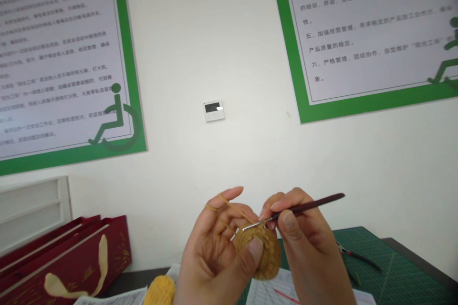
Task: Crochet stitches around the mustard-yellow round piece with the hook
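My left hand (218, 248) pinches a round mustard-brown crocheted piece (268, 257) between thumb and fingers. A strand of matching yarn (232, 208) loops over its raised index finger and runs down to the piece. With a pen-like grip, my right hand (304, 233) holds a crochet hook (311, 204) with a dark maroon handle. The hook's metal shaft lies across the top edge of the crochet, its tip near my left thumb. Whether the tip sits inside a stitch is too small to tell.
A yellow yarn ball (160, 290) sits at lower left near dark red gift bags (86, 262). At right, pliers (361, 256) lie on a green cutting mat (400, 267). Printed paper (265, 290) is below my hands. The wall carries green-framed posters (134, 105) and a small panel (213, 111).
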Tool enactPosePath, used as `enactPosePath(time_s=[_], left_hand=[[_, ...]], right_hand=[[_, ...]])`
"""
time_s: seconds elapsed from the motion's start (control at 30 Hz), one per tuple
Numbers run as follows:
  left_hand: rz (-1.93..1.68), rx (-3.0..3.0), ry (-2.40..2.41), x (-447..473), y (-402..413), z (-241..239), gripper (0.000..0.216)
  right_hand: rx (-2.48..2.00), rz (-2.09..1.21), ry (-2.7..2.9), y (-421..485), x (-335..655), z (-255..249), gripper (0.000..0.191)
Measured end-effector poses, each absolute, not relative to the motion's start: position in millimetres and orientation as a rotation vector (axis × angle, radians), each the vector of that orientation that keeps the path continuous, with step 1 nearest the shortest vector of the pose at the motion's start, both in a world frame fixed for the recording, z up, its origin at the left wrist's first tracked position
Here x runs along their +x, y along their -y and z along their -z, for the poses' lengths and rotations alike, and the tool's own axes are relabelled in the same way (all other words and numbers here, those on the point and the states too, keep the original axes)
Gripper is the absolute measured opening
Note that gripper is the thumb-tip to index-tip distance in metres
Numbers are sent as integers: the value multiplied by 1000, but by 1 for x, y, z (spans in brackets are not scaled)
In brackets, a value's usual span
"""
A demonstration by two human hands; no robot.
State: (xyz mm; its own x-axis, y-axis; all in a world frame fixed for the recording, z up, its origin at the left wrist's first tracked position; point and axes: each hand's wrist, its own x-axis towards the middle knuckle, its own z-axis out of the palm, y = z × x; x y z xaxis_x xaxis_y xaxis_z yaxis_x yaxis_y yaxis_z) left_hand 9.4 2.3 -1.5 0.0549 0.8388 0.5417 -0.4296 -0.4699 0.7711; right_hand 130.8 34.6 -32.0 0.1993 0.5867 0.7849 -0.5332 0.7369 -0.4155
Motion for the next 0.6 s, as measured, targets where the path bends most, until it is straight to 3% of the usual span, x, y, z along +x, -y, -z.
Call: enactPosePath(time_s=[0.6], left_hand=[[-1604,1319,-426,11,3,0,108]], right_hand=[[-61,-801,1166,-34,131,33,13]])
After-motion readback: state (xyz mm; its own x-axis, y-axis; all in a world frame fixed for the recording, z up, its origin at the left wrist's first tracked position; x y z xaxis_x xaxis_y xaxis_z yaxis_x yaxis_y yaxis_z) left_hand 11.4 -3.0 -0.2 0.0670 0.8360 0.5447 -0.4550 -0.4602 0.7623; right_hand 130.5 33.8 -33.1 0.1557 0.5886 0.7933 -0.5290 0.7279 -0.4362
